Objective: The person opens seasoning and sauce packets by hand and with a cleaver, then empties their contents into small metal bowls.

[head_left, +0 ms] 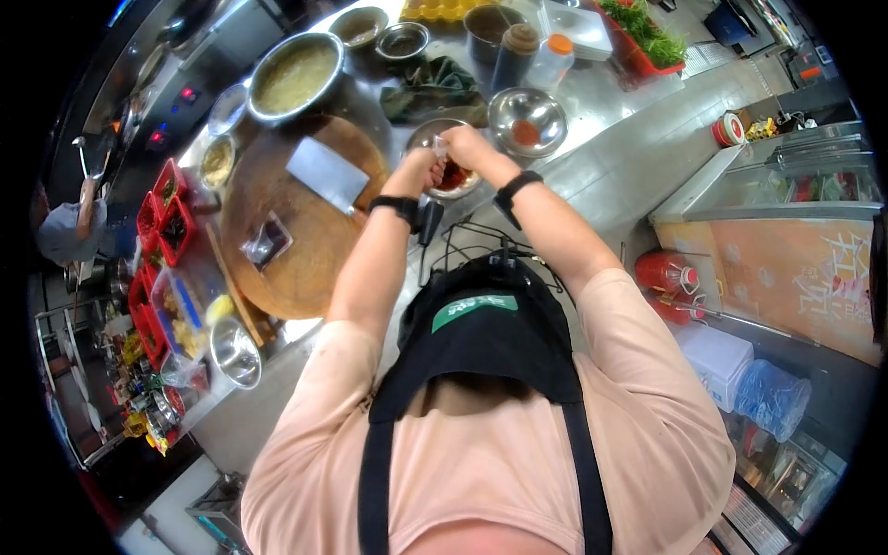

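Both my hands are together over a metal bowl [455, 193] with dark red contents in it. My left hand [421, 172] is closed, its fingers curled at the bowl's left side. My right hand [470, 151] is closed too, pinching at a small clear plastic piece [440, 145] that looks like a packet. Whether the left fingers also grip it cannot be made out. Just right of the bowl is a shiny metal bowl [546, 109] with reddish-brown powder [526, 133]. Behind lies a dark green cloth [435, 90].
A cleaver [326, 173] and a small clear packet [267, 240] lie on the round wooden chopping board [305, 268]. Left are red containers [175, 228] and a large metal basin [297, 78]. An orange-lidded jar [552, 63] and a dark bottle [514, 57] stand behind.
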{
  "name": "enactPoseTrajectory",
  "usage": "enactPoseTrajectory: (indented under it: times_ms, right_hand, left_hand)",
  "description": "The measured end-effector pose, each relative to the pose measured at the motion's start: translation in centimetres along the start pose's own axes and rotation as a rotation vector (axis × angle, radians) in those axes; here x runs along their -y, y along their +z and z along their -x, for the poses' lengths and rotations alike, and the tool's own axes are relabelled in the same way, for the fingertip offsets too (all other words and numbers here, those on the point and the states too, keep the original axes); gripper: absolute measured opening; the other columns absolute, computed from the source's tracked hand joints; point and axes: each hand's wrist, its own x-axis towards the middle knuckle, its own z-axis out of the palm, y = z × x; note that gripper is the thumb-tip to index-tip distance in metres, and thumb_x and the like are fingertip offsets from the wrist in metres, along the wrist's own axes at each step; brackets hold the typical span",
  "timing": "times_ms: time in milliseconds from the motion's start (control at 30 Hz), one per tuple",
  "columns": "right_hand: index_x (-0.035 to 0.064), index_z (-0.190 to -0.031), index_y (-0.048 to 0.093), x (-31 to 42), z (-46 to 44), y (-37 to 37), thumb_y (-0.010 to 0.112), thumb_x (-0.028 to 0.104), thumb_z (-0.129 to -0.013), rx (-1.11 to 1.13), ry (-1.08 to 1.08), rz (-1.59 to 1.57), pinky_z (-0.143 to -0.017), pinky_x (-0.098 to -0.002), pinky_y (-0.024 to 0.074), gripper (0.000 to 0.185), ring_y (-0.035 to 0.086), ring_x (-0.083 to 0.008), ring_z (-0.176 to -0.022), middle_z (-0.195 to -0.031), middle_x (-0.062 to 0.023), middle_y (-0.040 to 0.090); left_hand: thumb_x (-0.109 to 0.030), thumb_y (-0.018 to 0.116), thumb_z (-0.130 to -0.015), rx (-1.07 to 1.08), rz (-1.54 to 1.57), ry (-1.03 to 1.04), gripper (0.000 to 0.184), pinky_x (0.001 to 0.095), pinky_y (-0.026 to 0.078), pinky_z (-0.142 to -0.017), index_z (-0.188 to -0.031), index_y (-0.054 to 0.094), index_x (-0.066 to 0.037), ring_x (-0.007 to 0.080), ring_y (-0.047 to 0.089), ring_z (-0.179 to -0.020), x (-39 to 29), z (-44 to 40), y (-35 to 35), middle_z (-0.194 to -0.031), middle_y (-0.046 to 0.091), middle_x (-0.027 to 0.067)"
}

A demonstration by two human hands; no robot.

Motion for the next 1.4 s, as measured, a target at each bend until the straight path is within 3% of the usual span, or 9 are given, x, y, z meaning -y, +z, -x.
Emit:
enactPoseTrajectory:
  times_ms: [733,933,1000,1033,1100,1167,1367,1400]
  right_hand:
    - [0.0037,-0.088,0.07,0.1,-0.2,0.2,0.058,0.006,-0.08,0.031,0.014,0.002,-0.075,-0.0401,0.0497,0.014,0.064,-0.0386,-0.084,-0.089,-0.0227,0.067]
    - [0.0046,-0.088,0.07,0.1,-0.2,-3.0,0.071,0.016,-0.075,0.108,0.041,-0.088,-0.072,-0.0405,0.0512,0.017,0.064,-0.0383,-0.082,-0.087,-0.0217,0.067]
    - [0.004,-0.09,0.069,-0.5,-0.8,-3.7,0.075,0.016,-0.074,0.11,0.039,-0.048,-0.073,-0.0398,0.051,0.02,0.064,-0.038,-0.081,-0.086,-0.0219,0.066]
    - [0.0029,-0.09,0.068,-0.9,-0.4,-4.1,0.067,0.011,-0.08,0.095,-0.024,-0.035,-0.074,-0.0377,0.0494,0.013,0.064,-0.0342,-0.08,-0.087,-0.0206,0.068]
    - [0.0029,-0.09,0.068,-1.8,-1.1,-4.2,0.071,0.01,-0.076,0.112,-0.011,-0.023,-0.073,-0.0387,0.0497,0.016,0.063,-0.0367,-0.081,-0.087,-0.0217,0.066]
    - [0.0029,-0.091,0.069,-2.1,-1.3,-4.3,0.074,0.008,-0.073,0.129,0.003,-0.011,-0.072,-0.0398,0.0501,0.02,0.063,-0.0392,-0.083,-0.087,-0.0228,0.065]
    - [0.0017,-0.093,0.068,-1.5,-0.3,-4.0,0.065,0.002,-0.077,0.078,-0.029,-0.008,-0.078,-0.0377,0.0499,0.016,0.064,-0.0354,-0.087,-0.092,-0.0191,0.068]
    - [0.0018,-0.095,0.067,-2.0,-0.3,-3.8,0.065,0.002,-0.079,0.035,-0.148,0.037,-0.079,-0.0378,0.05,0.017,0.064,-0.0352,-0.088,-0.093,-0.0185,0.068]
  left_hand:
    - [-0.024,0.046,-0.099,-0.082,-0.076,0.114,0.034,0.0206,0.025,-0.034,-0.068,0.049,-0.01,0.0069,0.035,-0.038,-0.3,1.2,0.8,-0.054,0.045,-0.0017]
    - [-0.018,0.037,-0.098,-0.132,-0.386,0.049,0.031,0.0215,0.024,-0.033,-0.07,0.048,-0.011,0.0073,0.034,-0.037,-1.8,0.5,-0.7,-0.054,0.044,-0.0028]
    - [-0.015,0.035,-0.098,-0.082,-0.261,-0.003,0.027,0.0217,0.025,-0.032,-0.076,0.049,-0.01,0.007,0.034,-0.036,-2.1,1.2,-0.8,-0.054,0.044,-0.0035]
    - [-0.015,0.035,-0.098,-0.082,-0.261,-0.002,0.027,0.0217,0.025,-0.032,-0.076,0.049,-0.01,0.007,0.034,-0.036,-2.2,1.5,-0.7,-0.054,0.044,-0.0035]
    - [-0.014,0.034,-0.099,-0.067,-0.303,-0.034,0.024,0.022,0.025,-0.031,-0.081,0.05,-0.01,0.0067,0.034,-0.036,-2.2,1.2,-1.1,-0.055,0.045,-0.0038]
    - [-0.014,0.033,-0.099,-0.058,-0.298,-0.046,0.024,0.022,0.026,-0.031,-0.081,0.05,-0.01,0.0064,0.034,-0.036,-2.2,1.0,-1.3,-0.055,0.045,-0.0036]
    - [-0.013,0.039,-0.097,-0.098,-0.279,0.025,0.029,0.0242,0.027,-0.033,-0.072,0.051,-0.006,0.0095,0.037,-0.037,-2.0,0.6,-1.6,-0.053,0.046,0.0024]
    - [-0.012,0.041,-0.096,-0.133,-0.293,0.076,0.028,0.0247,0.028,-0.034,-0.071,0.051,-0.005,0.0102,0.038,-0.037,-1.9,0.7,-1.6,-0.053,0.046,0.0034]
